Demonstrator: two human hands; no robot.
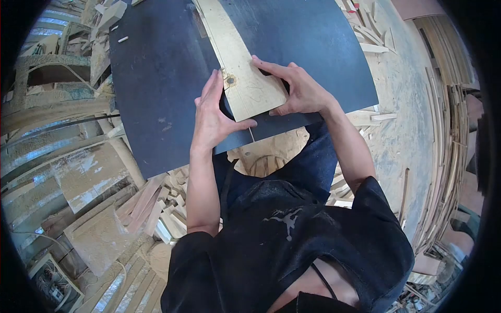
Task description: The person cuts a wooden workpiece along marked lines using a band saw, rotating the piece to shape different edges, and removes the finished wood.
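A long pale wooden board [245,78] with a dark knot near its left edge lies on the dark tabletop [162,104], its near end close to the table's front edge. Along the board's left side rests my left hand [211,117], fingers stretched forward and thumb reaching toward the near corner. My right hand [302,91] holds the board's right edge, with its fingers on the upper face and the thumb at the near right corner. A thin slit shows in the tabletop just in front of the board's end.
A small white stick [123,39] and a pale wood block [111,15] lie at the table's far left. Wood offcuts [169,208] are heaped below on the left. Long strips [443,156] are stacked at the right, and more scraps [368,31] lie beyond the table.
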